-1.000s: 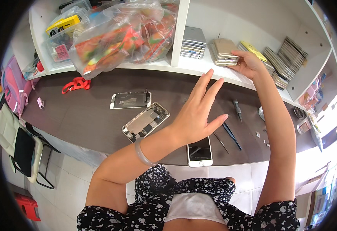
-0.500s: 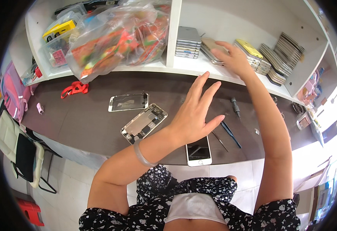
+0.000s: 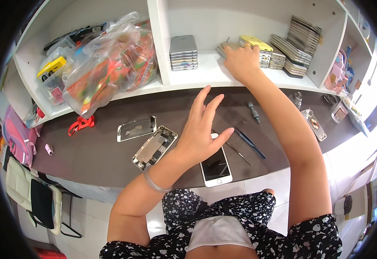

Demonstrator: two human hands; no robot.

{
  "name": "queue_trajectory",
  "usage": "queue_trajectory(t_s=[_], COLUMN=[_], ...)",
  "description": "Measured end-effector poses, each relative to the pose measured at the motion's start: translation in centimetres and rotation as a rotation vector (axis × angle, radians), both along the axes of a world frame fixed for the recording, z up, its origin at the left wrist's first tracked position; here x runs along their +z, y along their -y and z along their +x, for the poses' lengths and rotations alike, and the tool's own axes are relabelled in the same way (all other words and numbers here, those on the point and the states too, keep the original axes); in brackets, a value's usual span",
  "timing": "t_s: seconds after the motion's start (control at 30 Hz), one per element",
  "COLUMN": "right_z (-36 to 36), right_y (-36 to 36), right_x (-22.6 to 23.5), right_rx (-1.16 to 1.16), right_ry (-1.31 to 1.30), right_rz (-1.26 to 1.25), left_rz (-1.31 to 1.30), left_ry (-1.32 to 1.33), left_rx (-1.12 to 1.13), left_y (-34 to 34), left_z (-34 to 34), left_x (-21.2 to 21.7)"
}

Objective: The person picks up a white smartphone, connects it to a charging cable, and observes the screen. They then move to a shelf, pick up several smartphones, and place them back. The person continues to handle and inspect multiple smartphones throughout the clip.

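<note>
Clear plastic bag [image 3: 111, 69] of colourful packets on left shelf; right hand [image 3: 240, 62] gripping phone-housing stack [image 3: 229, 47]; left hand [image 3: 203, 134] spread, empty.

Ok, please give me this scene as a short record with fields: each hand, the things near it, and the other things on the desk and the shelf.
left hand: left hand open, fingers spread, raised above the white phone
right hand: right hand on the shelf, on a stack of phone shells; grip hidden
desk: dark desk with opened phone body, phone frame, screwdriver, tweezers
shelf: stack of grey phones, plastic bag of colourful parts
</note>
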State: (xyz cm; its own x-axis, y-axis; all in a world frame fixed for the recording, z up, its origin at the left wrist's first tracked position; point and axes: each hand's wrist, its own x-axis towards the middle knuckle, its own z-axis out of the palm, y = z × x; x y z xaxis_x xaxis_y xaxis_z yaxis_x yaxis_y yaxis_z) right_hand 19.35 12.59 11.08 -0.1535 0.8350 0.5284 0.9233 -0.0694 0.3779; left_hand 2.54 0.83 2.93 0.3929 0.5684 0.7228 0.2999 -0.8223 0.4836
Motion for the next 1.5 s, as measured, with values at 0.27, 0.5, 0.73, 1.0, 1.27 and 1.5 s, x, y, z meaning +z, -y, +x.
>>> queue_trajectory(t_s=[0.27,0.5,0.73,1.0,1.27,1.5], right_z=[1.4,-1.5,-2.6,-1.4,1.7,3.2], right_y=[-2.4,-1.7,-2.9,-3.8,-3.0,0.8], right_x=[-1.0,0.6,0.3,0.6,3.4,6.8], right_rx=[0.271,-0.041,-0.095,0.042,0.592,0.439], right_ry=[-0.027,0.210,0.376,0.109,-0.516,-0.302], right_rz=[0.038,-0.192,-0.142,-0.279,-0.083,-0.320], left_rz=[-0.013,-0.038,-0.061,-0.060,-0.033,-0.019], left_ry=[-0.022,-0.045,-0.041,-0.066,-0.077,-0.086], left_rx=[0.004,0.008,0.002,0.002,-0.008,0.017], left_y=[0.0,-0.1,-0.2,-0.1,-0.2,0.0], left_z=[0.3,0.2,0.1,-0.1,-0.1,-0.1], left_x=[0.0,-0.2,-0.1,-0.1,-0.6,-1.1])
